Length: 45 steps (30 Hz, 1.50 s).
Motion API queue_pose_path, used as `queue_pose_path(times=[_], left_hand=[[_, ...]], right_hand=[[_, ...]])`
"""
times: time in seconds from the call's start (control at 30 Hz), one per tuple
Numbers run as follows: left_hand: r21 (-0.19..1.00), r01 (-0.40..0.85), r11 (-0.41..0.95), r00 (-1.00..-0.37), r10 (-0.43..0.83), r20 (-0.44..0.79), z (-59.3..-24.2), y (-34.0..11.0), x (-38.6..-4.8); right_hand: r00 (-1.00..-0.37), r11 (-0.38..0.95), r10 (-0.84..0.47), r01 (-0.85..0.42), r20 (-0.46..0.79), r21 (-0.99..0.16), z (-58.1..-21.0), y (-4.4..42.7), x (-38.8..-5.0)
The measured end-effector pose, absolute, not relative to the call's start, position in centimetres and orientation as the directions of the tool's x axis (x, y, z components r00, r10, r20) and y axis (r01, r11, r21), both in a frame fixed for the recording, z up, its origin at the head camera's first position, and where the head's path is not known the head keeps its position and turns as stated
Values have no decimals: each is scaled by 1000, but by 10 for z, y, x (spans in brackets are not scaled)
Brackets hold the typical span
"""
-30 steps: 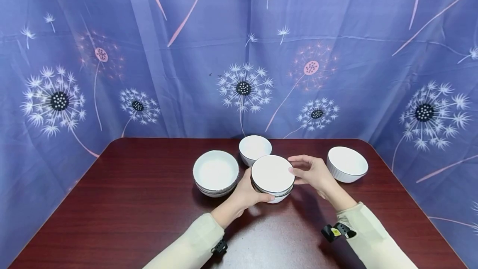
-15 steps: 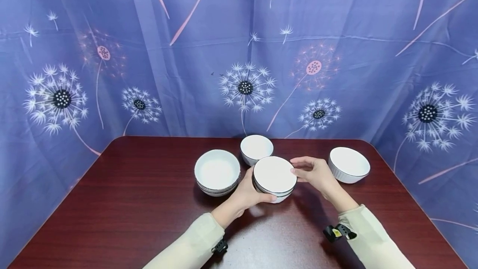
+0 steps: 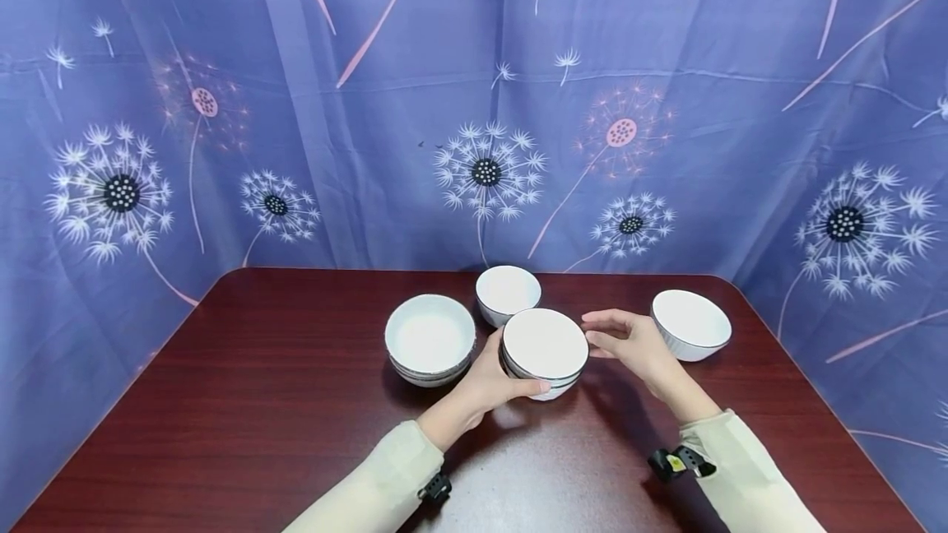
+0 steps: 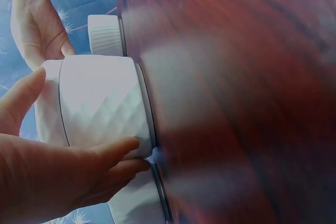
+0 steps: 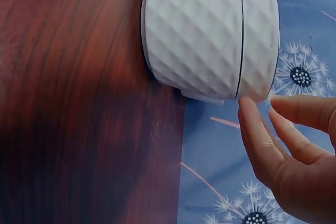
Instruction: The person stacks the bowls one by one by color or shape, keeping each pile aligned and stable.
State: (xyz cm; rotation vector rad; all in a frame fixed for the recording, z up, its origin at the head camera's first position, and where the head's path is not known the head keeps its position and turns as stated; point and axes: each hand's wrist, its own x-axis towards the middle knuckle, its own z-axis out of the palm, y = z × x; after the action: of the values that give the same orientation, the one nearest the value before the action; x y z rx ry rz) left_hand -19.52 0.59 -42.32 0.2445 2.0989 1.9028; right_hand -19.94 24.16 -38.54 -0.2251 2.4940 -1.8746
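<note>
A nested stack of white bowls with dark rims stands upright near the middle of the table. Diamond-shaped relief covers its sides in the right wrist view. My left hand holds the stack from its left side, thumb in front and fingers round the far side. In the left wrist view, that thumb lies near the upper bowl's rim and the fingers lie lower on the wall. On the other side, my right hand is by the upper rim with its thumb and fingers extended, holding nothing. Whether its fingertips touch the rim, I cannot tell.
Left of the held stack stands another stack of white bowls. A single white bowl is just behind. Far right, a ribbed white bowl sits near the back edge of the dark red table. A blue dandelion-print curtain hangs behind.
My right hand has drawn slightly away to the right, its thumb leaving the upper bowl's rim. My left hand still holds the stack, which stays in about the same place.
</note>
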Motion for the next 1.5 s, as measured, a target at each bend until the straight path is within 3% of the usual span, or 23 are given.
queue_pose_path(times=[0.4, 0.63, 0.8, 0.97, 1.13, 1.3, 1.5], left_hand=[[991, -126, 47, -923, 360, -134, -420, 1, -197], [990, -132, 41, -927, 350, -138, -415, 0, -195], [995, -96, 40, -940, 325, -104, -416, 1, -193], [997, -49, 56, -950, 305, -64, -417, 2, -192], [997, 12, 80, -957, 290, -12, -416, 4, -191], [995, 23, 97, -962, 274, -4, -416, 5, -190], [994, 31, 104, -968, 252, 4, -416, 7, -189]], right_hand=[[-974, 156, -61, -226, 219, -962, -384, 275, -198], [-934, 44, 57, -351, 353, -935, -383, 300, -196], [-892, 128, 198, -387, 406, -913, -388, 318, -195], [-853, 315, 309, -326, 421, -891, -395, 334, -193], [-829, 338, 425, -227, 363, -913, -399, 346, -193], [-812, 393, 534, -10, 237, -920, -398, 355, -193], [-821, 340, 565, 141, 82, -930, -403, 363, -192]])
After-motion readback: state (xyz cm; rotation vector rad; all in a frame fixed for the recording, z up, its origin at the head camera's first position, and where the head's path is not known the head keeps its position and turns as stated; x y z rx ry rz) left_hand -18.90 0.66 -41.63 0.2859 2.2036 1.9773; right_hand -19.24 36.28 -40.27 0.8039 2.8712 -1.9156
